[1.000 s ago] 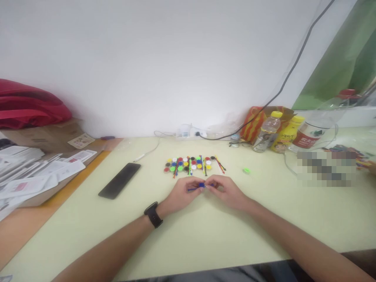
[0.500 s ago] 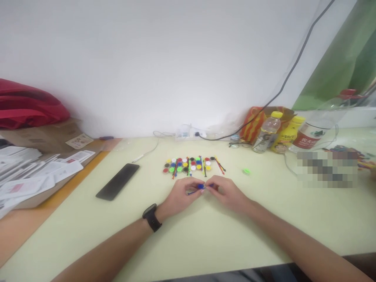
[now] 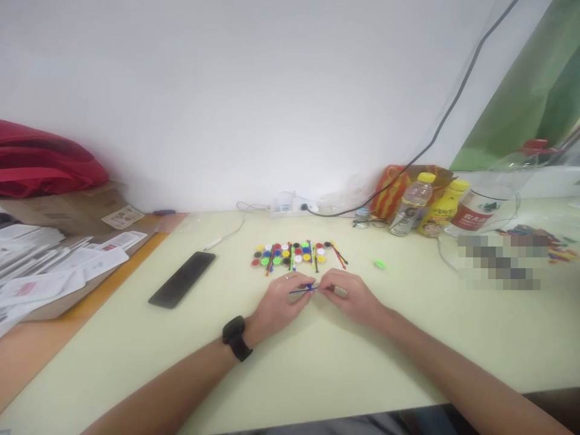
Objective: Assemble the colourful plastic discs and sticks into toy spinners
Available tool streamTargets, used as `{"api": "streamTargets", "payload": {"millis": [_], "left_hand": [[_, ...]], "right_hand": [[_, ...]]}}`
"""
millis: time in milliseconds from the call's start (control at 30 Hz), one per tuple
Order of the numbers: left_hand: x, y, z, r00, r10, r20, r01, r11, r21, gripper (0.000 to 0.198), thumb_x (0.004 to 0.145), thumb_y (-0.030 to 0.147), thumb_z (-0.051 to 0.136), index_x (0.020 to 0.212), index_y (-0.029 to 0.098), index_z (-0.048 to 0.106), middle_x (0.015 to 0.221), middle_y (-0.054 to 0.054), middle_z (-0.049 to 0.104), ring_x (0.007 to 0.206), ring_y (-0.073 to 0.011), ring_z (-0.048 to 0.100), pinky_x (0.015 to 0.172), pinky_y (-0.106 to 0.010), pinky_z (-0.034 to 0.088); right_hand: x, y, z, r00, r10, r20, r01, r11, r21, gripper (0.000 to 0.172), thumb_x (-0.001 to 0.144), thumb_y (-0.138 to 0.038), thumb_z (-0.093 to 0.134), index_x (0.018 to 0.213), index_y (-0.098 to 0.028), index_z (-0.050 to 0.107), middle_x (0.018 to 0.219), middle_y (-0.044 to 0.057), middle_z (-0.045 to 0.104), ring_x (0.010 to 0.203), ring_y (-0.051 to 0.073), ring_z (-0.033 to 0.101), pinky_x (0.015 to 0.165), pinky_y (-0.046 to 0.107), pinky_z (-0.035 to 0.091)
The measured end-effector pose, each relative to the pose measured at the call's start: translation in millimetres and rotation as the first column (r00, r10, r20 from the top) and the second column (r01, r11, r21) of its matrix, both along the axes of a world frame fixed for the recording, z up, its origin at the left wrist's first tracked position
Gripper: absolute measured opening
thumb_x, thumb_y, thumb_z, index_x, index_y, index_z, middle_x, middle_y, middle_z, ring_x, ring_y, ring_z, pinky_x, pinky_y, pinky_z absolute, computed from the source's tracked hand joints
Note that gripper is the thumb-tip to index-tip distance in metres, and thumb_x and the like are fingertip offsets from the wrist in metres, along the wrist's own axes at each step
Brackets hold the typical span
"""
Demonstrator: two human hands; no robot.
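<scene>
Thumb and fingers of the left hand are pinched round a slim blue plastic stick in the head view I am watching. It sits above the pale green tabletop, between the two hands. Its right end runs into the right hand, whose thumb and forefinger are closed on it. A small blue piece shows at the left fingertips; I can't make out its shape, as fingers partly cover it.

Just beyond the hands, I see rows of small round multicoloured plastic discs, with thin coloured plastic sticks laid among them and at their right end. These crowd the space on the far side. One bright green plastic disc lies apart, to the right.

On the left, I have a flat black phone, then white printed packets and a brown cardboard box under a red cloth bag.

Far right, a clear yellow-capped bottle and a yellow plastic bottle partly block a red-and-yellow bag. A dark cable crosses before that bag. Pixelation hides a nearer patch of tabletop from me.
</scene>
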State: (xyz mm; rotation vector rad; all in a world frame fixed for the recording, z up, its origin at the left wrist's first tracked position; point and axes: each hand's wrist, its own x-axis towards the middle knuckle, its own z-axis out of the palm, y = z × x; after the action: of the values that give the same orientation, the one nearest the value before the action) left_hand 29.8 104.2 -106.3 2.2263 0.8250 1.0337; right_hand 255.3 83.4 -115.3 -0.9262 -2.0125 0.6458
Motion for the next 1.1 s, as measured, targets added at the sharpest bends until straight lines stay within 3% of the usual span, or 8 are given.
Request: {"api": "streamTargets", "payload": {"millis": [233, 400, 633, 767, 867, 933, 1033, 1100], "left_hand": [[1.0, -2.3, 1.5, 0.999, -0.046, -0.013, 0.046, 0.999, 0.016, 0.019, 0.098, 0.021, 0.06, 0.11, 0.025, 0.074, 0.107, -0.006, 0.076, 0.099, -0.0221, 0.07, 0.09, -0.034, 0.054], [-1.3, -0.4, 1.1, 0.999, -0.009, -0.054, 0.009, 1.0, -0.008, 0.017, 0.095, 0.021, 0.063, 0.107, 0.025, 0.074, 0.103, -0.005, 0.076, 0.095, -0.0213, 0.07, 0.087, -0.034, 0.054], [0.4, -0.5, 1.8, 0.999, -0.03, -0.018, 0.027, 0.987, -0.155, 0.012, 0.095, 0.028, 0.066, 0.1, 0.02, 0.073, 0.092, -0.005, 0.076, 0.083, -0.0197, 0.07, 0.075, -0.03, 0.055], [2.9, 0.2, -1.3, 0.996, -0.033, 0.08, 0.049, 0.975, -0.215, 0.016, 0.095, 0.033, 0.067, 0.101, 0.02, 0.073, 0.103, -0.008, 0.074, 0.091, -0.0212, 0.07, 0.082, -0.033, 0.057], [2.4, 4.1, -3.3, 0.977, -0.084, 0.194, 0.15, 0.922, -0.356, 0.022, 0.095, 0.037, 0.068, 0.101, 0.017, 0.073, 0.115, -0.012, 0.072, 0.103, -0.0244, 0.069, 0.09, -0.036, 0.057], [0.7, 8.2, -3.6, 0.961, -0.11, 0.253, 0.218, 0.866, -0.449, 0.025, 0.096, 0.039, 0.068, 0.103, 0.016, 0.072, 0.11, -0.013, 0.072, 0.102, -0.0241, 0.069, 0.091, -0.037, 0.056], [-2.2, 13.8, -3.0, 0.946, -0.075, 0.315, 0.238, 0.823, -0.516, 0.028, 0.088, 0.039, 0.078, 0.105, 0.017, 0.07, 0.103, -0.009, 0.071, 0.094, -0.0207, 0.068, 0.087, -0.034, 0.057], [-3.2, 15.9, -3.1, 0.938, -0.033, 0.344, 0.229, 0.807, -0.545, 0.031, 0.085, 0.038, 0.081, 0.104, 0.017, 0.07, 0.101, -0.007, 0.07, 0.091, -0.0189, 0.068, 0.085, -0.033, 0.057]], "right_hand": [[0.1, -2.2, 1.9, 1.0, 0.006, 0.031, -0.005, 0.999, -0.036, 0.015, 0.099, -0.025, 0.054, 0.093, -0.022, 0.067, 0.09, 0.006, 0.067, 0.077, 0.018, 0.061, 0.073, 0.032, 0.052], [0.0, -1.9, 1.0, 0.999, -0.014, 0.05, 0.018, 0.997, -0.081, 0.013, 0.097, -0.024, 0.055, 0.094, -0.021, 0.067, 0.087, 0.004, 0.068, 0.074, 0.017, 0.06, 0.069, 0.03, 0.05], [-0.5, -3.6, 5.3, 0.999, -0.026, 0.027, 0.029, 0.993, -0.118, 0.015, 0.098, -0.027, 0.055, 0.097, -0.022, 0.068, 0.087, 0.004, 0.068, 0.073, 0.016, 0.059, 0.063, 0.027, 0.048], [0.2, -0.7, 7.9, 1.0, -0.019, -0.02, 0.015, 0.99, -0.143, 0.016, 0.098, -0.03, 0.055, 0.095, -0.021, 0.068, 0.085, 0.004, 0.067, 0.073, 0.016, 0.058, 0.062, 0.027, 0.048], [2.2, 3.1, 6.4, 0.999, -0.005, -0.041, -0.003, 0.984, -0.179, 0.018, 0.099, -0.033, 0.055, 0.096, -0.02, 0.068, 0.086, 0.005, 0.066, 0.074, 0.016, 0.059, 0.063, 0.027, 0.049], [3.7, 4.8, 5.2, 0.998, -0.029, -0.054, 0.018, 0.983, -0.183, 0.019, 0.099, -0.034, 0.056, 0.1, -0.02, 0.068, 0.094, 0.006, 0.066, 0.075, 0.016, 0.061, 0.064, 0.028, 0.051], [4.7, 4.1, 6.0, 0.988, -0.121, -0.097, 0.108, 0.985, -0.133, 0.02, 0.098, -0.035, 0.056, 0.11, -0.021, 0.066, 0.112, 0.009, 0.062, 0.078, 0.016, 0.062, 0.067, 0.029, 0.053], [4.1, 1.2, 7.9, 0.98, -0.158, -0.122, 0.143, 0.982, -0.123, 0.022, 0.099, -0.034, 0.055, 0.116, -0.022, 0.062, 0.109, 0.008, 0.062, 0.076, 0.015, 0.061, 0.066, 0.029, 0.053]]}}
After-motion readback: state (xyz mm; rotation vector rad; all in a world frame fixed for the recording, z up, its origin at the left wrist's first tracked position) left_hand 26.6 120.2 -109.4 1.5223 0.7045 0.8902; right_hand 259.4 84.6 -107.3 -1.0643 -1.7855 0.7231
